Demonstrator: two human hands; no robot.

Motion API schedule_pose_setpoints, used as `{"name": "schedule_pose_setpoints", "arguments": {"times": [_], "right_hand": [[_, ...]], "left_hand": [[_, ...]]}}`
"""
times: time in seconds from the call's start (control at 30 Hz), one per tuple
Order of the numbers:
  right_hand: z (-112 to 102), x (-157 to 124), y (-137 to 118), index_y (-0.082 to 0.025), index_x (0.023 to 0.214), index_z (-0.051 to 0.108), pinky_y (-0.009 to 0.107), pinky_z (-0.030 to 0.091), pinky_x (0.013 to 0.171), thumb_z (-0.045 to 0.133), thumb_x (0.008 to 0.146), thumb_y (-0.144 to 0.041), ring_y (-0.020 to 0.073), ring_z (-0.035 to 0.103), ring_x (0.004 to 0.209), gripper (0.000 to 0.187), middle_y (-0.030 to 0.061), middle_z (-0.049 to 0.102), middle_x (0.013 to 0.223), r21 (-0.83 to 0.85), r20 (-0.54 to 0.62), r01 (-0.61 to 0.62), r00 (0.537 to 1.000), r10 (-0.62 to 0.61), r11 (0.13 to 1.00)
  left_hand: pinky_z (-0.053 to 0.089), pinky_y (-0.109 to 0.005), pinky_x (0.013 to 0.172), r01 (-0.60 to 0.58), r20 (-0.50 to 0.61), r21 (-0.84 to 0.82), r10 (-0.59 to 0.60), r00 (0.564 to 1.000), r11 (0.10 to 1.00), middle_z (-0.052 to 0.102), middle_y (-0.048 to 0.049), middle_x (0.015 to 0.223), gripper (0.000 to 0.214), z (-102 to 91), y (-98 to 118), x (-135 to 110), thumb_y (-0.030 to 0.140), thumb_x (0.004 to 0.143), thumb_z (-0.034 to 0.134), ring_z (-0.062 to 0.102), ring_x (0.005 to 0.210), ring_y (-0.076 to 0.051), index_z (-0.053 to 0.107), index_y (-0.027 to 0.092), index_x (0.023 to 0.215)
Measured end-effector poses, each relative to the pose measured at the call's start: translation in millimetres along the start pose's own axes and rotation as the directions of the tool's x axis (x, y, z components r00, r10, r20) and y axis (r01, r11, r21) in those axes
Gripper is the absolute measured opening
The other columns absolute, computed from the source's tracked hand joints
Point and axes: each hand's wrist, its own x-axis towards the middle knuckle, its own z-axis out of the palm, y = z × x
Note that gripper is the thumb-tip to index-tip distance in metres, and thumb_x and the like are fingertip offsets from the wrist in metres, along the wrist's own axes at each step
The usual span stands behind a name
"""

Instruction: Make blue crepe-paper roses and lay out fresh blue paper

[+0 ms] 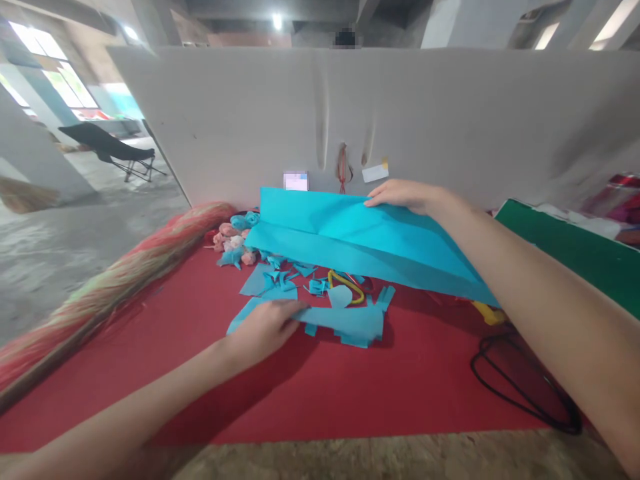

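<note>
My right hand [405,195] pinches the top edge of a large folded blue sheet of paper [320,217], raised at the back of the red tabletop. Lower and to the left, my left hand [265,333] has its fingers closed on a blue paper strip [345,321]. Small blue scraps [283,280] lie between the hands. Among them are yellow-handled scissors [356,293], partly covered by a scrap. Crumpled pink, white and blue paper balls [235,243] are heaped left of the large sheet.
A long bundle of red and green strands [125,267] borders the red surface [300,400] on the left. A black cable [525,380] loops at right, beside a yellow object [487,313]. A green board [570,253] lies at far right, and a white panel [240,120] stands behind.
</note>
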Motion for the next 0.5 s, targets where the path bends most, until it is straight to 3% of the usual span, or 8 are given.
{"name": "schedule_pose_setpoints", "arguments": {"times": [0.13, 0.3, 0.4, 0.5], "right_hand": [[-8, -1, -4, -0.021, 0.082, 0.067, 0.036, 0.044, 0.085, 0.058, 0.078, -0.026, 0.0231, 0.057, 0.097, 0.011, 0.0052, 0.065, 0.101, 0.07, -0.1, 0.017, 0.995, -0.01, 0.997], [-16, -4, -8, -0.018, 0.092, 0.066, 0.035, 0.042, 0.089, 0.06, 0.076, -0.022, 0.0218, 0.055, 0.101, 0.018, 0.007, 0.062, 0.109, 0.104, -0.206, 0.06, 0.978, -0.037, 0.993], [-23, -5, -10, -0.014, 0.094, 0.066, 0.036, 0.04, 0.089, 0.059, 0.076, -0.021, 0.0211, 0.055, 0.1, 0.02, 0.0087, 0.064, 0.107, 0.095, -0.26, 0.082, 0.964, -0.055, 0.992], [-33, -5, -13, -0.013, 0.095, 0.066, 0.035, 0.038, 0.09, 0.06, 0.076, -0.02, 0.0207, 0.054, 0.1, 0.021, 0.009, 0.064, 0.107, 0.08, -0.325, 0.108, 0.943, -0.076, 0.991]], "left_hand": [[0.039, -0.018, 0.046, 0.111, -0.081, -0.06, -0.116, 0.99, 0.992, 0.056, 0.0017, 0.06, 0.029, -31.2, -8, 12, 0.024, 0.086, 0.032, 0.051, 0.052, -0.01, 0.059, 0.014, 0.085], [0.03, -0.018, 0.04, 0.16, -0.167, -0.067, -0.17, 0.971, 0.985, 0.043, 0.004, 0.05, 0.035, -64.9, -13, 17, 0.032, 0.086, 0.033, 0.041, 0.044, -0.009, 0.058, 0.013, 0.073], [0.036, -0.021, 0.044, 0.156, -0.24, -0.039, -0.16, 0.957, 0.987, 0.052, 0.0004, 0.058, 0.036, -63.6, -12, 11, 0.032, 0.089, 0.029, 0.048, 0.051, -0.012, 0.059, 0.011, 0.09], [0.048, -0.028, 0.071, 0.045, -0.212, -0.003, -0.044, 0.976, 0.999, 0.063, -0.0093, 0.095, 0.038, -41.1, -9, 4, 0.027, 0.091, 0.026, 0.059, 0.085, -0.019, 0.05, 0.011, 0.116]]}}
